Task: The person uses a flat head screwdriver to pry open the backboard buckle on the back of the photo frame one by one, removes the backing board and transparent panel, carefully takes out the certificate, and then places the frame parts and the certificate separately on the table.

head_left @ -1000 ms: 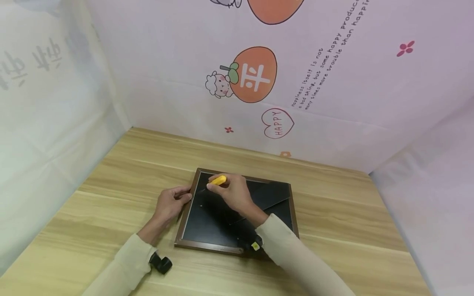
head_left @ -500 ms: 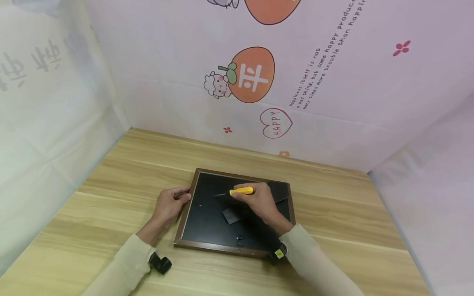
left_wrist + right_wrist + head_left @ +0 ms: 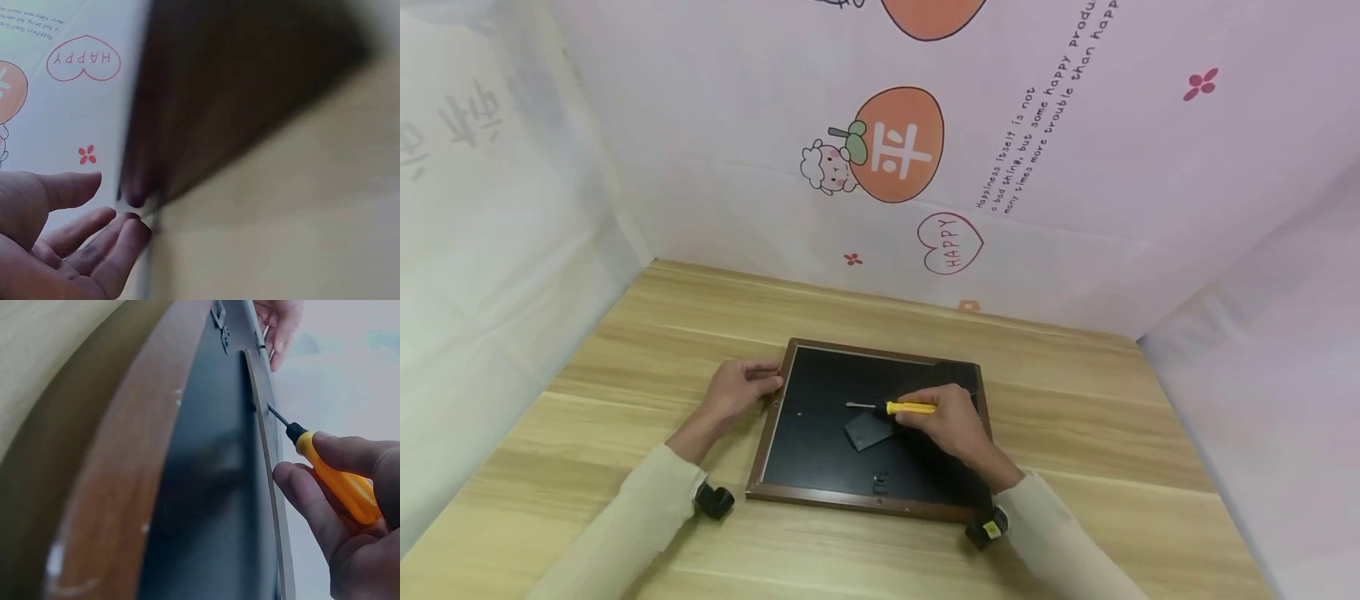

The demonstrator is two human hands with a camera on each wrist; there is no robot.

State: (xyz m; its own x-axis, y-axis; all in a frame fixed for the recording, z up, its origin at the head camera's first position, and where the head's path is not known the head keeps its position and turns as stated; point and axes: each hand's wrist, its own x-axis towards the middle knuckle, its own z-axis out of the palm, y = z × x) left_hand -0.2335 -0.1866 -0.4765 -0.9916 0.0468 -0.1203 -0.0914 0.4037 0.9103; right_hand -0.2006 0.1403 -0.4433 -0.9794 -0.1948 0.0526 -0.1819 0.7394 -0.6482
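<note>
A picture frame (image 3: 817,499) lies back side up on the table, with a brown wooden rim and a black backing board (image 3: 827,375). On the board sits a black easel stand flap (image 3: 868,432), partly covered by my right hand (image 3: 951,421). That hand pinches the yellow handle of a screwdriver (image 3: 912,407) between thumb and fingers; its thin metal shaft points left above the board. My left hand (image 3: 735,390) is at the rim's left side. In the left wrist view, the left hand's fingers (image 3: 128,247) are at the frame's dark edge and the thumb stands apart from it.
The wood-grain table (image 3: 662,333) extends around the frame on all sides. White printed cloth walls (image 3: 737,192) rise at the back, left and right. A small metal hanger (image 3: 881,482) is fixed near the frame's front rim. Black cameras (image 3: 713,501) are strapped to both wrists.
My right hand has drawn the screwdriver away from the frame's upper left, rightward and toward me, uncovering part of the stand flap. The left hand stays by the left rim.
</note>
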